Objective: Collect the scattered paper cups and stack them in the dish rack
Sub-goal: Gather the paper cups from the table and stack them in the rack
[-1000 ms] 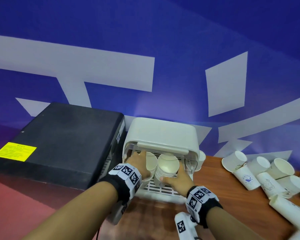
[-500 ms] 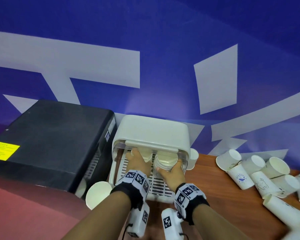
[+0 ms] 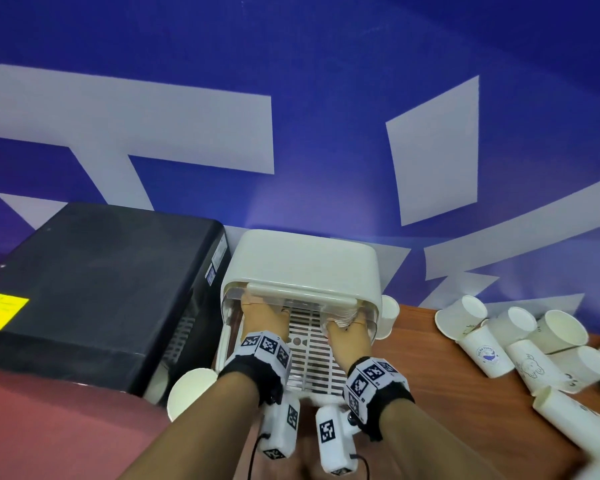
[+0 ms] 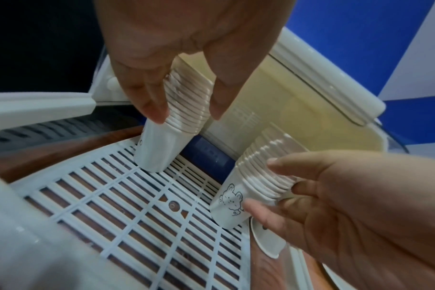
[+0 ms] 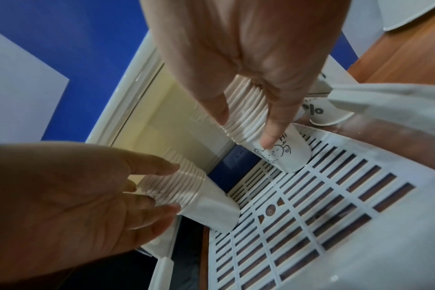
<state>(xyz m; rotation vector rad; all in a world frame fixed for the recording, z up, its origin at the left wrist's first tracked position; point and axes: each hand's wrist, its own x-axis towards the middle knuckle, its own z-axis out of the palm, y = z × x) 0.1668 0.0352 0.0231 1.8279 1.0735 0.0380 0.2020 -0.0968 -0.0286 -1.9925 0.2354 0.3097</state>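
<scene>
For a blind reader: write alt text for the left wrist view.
Left hand grips a stack of nested white paper cups standing on the white slatted plastic dish rack floor; right hand holds a second cup stack bearing a bear drawing beside it.

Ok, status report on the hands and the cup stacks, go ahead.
Left hand holds plain stack, base on rack grid. Right hand holds bear-print stack, base on grid. Loose cups on table. Nothing blocking.
</scene>
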